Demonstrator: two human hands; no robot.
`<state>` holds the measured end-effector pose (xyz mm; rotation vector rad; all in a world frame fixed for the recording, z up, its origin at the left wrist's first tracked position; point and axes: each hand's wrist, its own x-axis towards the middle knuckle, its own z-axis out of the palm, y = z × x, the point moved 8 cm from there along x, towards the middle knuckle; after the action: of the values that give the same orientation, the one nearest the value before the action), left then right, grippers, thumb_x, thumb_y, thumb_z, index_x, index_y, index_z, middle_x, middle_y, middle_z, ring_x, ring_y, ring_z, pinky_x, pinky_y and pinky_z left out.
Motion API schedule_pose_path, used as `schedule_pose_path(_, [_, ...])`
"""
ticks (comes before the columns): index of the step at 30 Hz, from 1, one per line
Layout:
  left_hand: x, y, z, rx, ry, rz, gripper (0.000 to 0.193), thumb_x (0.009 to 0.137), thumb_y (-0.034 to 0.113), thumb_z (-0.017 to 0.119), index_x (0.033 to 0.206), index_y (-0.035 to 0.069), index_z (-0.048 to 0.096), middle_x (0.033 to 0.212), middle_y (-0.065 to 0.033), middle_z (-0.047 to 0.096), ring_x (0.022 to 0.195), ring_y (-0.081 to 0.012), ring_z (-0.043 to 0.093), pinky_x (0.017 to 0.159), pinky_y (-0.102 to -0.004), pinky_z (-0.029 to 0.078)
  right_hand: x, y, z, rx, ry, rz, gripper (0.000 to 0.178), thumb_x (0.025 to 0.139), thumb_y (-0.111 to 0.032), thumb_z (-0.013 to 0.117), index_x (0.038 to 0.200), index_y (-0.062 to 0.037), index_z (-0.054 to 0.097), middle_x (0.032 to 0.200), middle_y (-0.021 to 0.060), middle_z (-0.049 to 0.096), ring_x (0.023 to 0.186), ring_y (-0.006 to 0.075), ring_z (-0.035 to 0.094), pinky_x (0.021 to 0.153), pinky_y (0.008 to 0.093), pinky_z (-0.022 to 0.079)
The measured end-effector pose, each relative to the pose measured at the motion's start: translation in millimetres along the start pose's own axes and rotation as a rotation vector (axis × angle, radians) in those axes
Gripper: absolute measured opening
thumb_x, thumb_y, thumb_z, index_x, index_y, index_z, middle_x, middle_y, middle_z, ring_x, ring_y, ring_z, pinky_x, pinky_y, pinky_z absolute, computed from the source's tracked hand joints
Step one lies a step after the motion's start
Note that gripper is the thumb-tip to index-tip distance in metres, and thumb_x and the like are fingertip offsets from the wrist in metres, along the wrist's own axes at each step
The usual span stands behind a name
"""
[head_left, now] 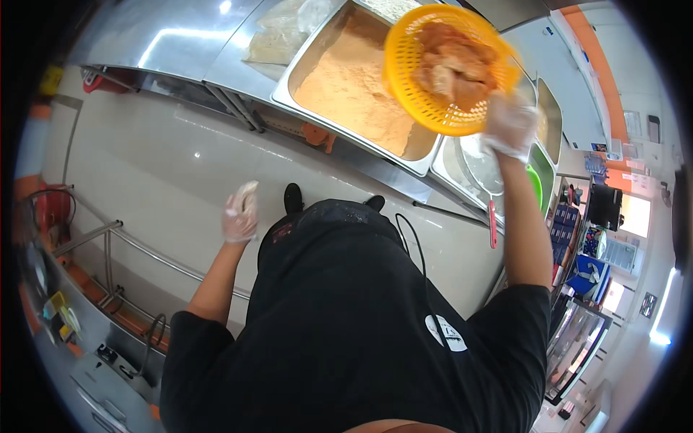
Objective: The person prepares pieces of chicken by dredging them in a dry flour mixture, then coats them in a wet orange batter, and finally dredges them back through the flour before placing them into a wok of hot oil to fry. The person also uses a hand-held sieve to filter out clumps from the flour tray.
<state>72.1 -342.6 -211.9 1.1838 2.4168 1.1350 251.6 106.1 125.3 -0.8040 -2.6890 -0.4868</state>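
My right hand (511, 128), in a clear plastic glove, grips the rim of a yellow plastic colander (404, 86). Raw, reddish-marinated chicken (456, 66) lies in the colander, which is tilted and slightly blurred. It hangs over the right part of a deep metal pan (427, 160) of orange-tinted breading flour (350, 83), hiding some of it. Away from the counter, over the floor, my left hand (242, 214) is held out, gloved, its fingers extended and coated with pale flour. Nothing shows in it.
Beside the flour pan, a wire strainer with a red handle (492, 224) lies across another metal pan; a green container (535, 189) is near it. Plastic bags (278, 40) rest on the steel counter (180, 36). Metal rails (159, 252) stand on the left. A black cable (411, 238) hangs by my apron.
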Motion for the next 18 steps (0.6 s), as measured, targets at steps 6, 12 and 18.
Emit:
schedule_pose_path(6, [-145, -147, -16, 0.455, -0.410, -0.486, 0.037, 0.087, 0.013, 0.046, 0.121, 0.004, 0.057, 0.101, -0.0187, 0.059, 0.096, -0.0338, 0.056, 0.085, -0.0439, 0.046, -12, -105, 22, 0.280, 0.288, -0.222, 0.004, 0.076, -0.007, 0.059, 0.078, -0.0110, 0.060, 0.070, 0.0078, 0.058, 0.060, 0.0260, 0.060, 0.052, 0.0364, 0.051])
schedule_pose_path(12, [-196, -169, -36, 0.411, -0.392, -0.732, 0.028, 0.088, 0.020, 0.046, 0.103, 0.002, 0.061, 0.108, -0.0187, 0.061, 0.108, -0.0350, 0.055, 0.093, -0.0428, 0.044, 8, -85, -1, 0.366, 0.370, -0.103, 0.006, 0.075, -0.005, 0.062, 0.076, -0.0090, 0.057, 0.065, 0.0076, 0.056, 0.057, 0.0262, 0.058, 0.050, 0.0355, 0.049])
schedule_pose_path(18, [-110, -194, -47, 0.405, -0.172, -0.757, 0.034, 0.090, 0.016, 0.051, 0.120, 0.001, 0.057, 0.121, -0.0175, 0.060, 0.113, -0.0305, 0.057, 0.100, -0.0361, 0.043, 4, 22, 23, 1.086, 0.168, 0.667, 0.019, 0.077, 0.001, 0.062, 0.096, 0.0022, 0.060, 0.082, 0.0056, 0.064, 0.069, 0.0150, 0.062, 0.068, 0.0251, 0.050])
